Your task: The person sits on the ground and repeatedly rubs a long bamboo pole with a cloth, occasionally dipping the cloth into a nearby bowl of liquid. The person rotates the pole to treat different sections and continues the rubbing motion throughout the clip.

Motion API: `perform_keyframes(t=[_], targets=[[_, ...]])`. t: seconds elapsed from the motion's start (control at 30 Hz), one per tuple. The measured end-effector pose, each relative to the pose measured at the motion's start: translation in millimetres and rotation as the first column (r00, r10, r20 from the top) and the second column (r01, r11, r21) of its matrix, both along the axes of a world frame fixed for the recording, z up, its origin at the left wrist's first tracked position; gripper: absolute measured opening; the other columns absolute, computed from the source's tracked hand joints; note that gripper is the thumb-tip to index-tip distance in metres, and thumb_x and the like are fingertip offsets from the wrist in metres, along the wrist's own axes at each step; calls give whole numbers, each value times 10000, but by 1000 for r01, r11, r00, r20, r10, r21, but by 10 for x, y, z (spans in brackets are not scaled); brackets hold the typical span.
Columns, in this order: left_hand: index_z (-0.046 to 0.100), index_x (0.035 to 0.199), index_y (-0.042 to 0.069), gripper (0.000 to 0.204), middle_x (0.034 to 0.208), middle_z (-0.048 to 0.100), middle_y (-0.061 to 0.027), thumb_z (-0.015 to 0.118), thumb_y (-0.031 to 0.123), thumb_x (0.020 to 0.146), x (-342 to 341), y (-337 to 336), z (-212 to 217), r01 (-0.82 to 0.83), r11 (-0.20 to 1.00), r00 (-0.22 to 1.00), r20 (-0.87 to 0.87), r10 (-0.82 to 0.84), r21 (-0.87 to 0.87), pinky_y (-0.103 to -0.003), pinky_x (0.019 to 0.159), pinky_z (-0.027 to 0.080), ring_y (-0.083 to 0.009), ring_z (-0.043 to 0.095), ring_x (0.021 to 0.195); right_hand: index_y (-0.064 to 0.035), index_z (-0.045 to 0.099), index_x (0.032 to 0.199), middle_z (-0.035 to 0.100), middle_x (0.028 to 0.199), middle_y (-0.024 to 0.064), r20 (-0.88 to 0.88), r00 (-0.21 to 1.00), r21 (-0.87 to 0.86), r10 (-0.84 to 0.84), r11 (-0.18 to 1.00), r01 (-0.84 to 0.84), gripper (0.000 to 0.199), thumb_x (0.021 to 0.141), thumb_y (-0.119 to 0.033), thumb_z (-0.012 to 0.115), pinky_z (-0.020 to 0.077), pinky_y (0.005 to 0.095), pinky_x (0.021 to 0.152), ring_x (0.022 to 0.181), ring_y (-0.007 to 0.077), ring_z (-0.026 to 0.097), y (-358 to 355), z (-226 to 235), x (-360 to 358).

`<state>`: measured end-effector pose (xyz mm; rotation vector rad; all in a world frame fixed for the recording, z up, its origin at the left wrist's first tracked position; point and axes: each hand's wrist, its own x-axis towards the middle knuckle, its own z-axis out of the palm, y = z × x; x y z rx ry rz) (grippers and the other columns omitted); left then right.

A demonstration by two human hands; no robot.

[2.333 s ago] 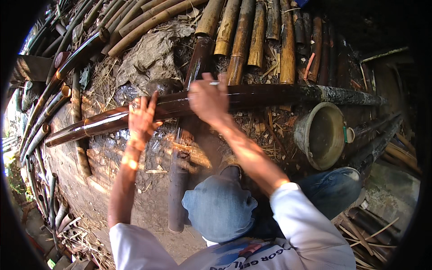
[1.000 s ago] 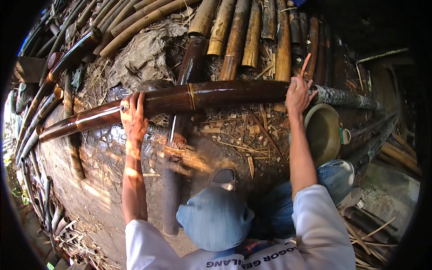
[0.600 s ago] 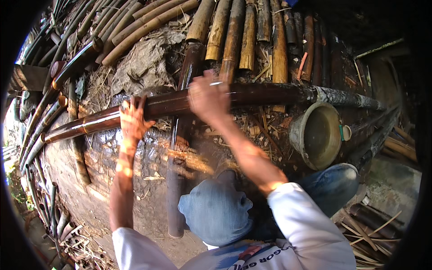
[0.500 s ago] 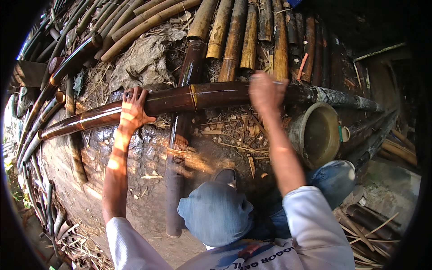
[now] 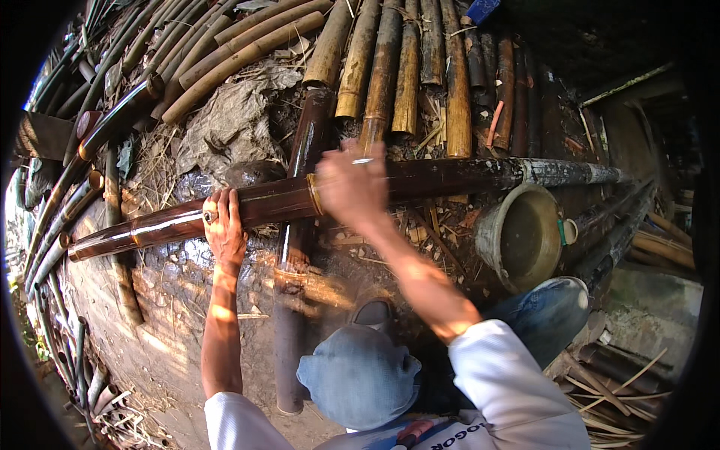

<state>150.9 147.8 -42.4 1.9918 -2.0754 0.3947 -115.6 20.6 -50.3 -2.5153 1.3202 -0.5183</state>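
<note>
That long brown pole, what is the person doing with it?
A person leans over a long dark bamboo pole that lies crosswise on another pole over wet, muddy ground. The left hand presses on the pole to steady it. The right hand is on the pole too, blurred from moving, so it looks like rubbing or wiping along it. A round metal pot sits close by on the right, and more bamboo poles are lined up behind.

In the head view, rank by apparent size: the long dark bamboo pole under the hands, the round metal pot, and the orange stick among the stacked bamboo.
1. Dark bamboo pole: spans most of the picture, under the left hand and right hand.
2. Metal pot.
3. Orange stick: smallest, though it lies farther from the camera.
</note>
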Motion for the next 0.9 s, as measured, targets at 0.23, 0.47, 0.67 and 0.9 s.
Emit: perform_keyframes(t=[0.23, 0.47, 0.67, 0.9], targets=[[476, 1441, 20, 732, 1391, 542, -151, 621, -50, 727, -16, 11, -214, -39, 991, 999, 11, 41, -129, -531, 1130, 385, -365, 484, 1344, -168, 662, 1287, 518, 1512, 141, -356, 654, 47, -668, 686, 726, 361, 988, -318, 526, 98, 617, 1238, 1495, 405, 323, -908, 436, -2312], [405, 1520, 74, 933, 1499, 461, -124, 707, -60, 648, -96, 63, -160, -102, 995, 994, -31, 102, 3, -523, 1181, 322, -354, 398, 1428, -24, 672, 1116, 581, 1409, 227, 202, 979, 54, 38, 997, -50, 304, 1013, -260, 510, 70, 652, 1240, 1489, 406, 343, 93, 266, 414], [355, 1563, 112, 1026, 1539, 421, -132, 749, -55, 631, -43, 122, -176, -72, 996, 997, -32, 74, 50, -521, 1202, 290, -370, 359, 1456, -88, 549, 1405, 632, 1291, 218, -241, 802, 21, -547, 823, 568, 486, 1031, -391, 476, 289, 633, 1157, 1230, 399, 573, -607, 124, -1853], [408, 1519, 129, 851, 1529, 444, -131, 620, -83, 722, -151, 100, -397, -40, 955, 999, -19, 36, -293, -594, 1182, 285, -394, 416, 1425, -177, 753, 981, 698, 1186, 149, -293, 822, 257, -488, 788, 559, 193, 927, -283, 600, 211, 626, 1200, 1287, 383, 550, -585, 284, -1610]])
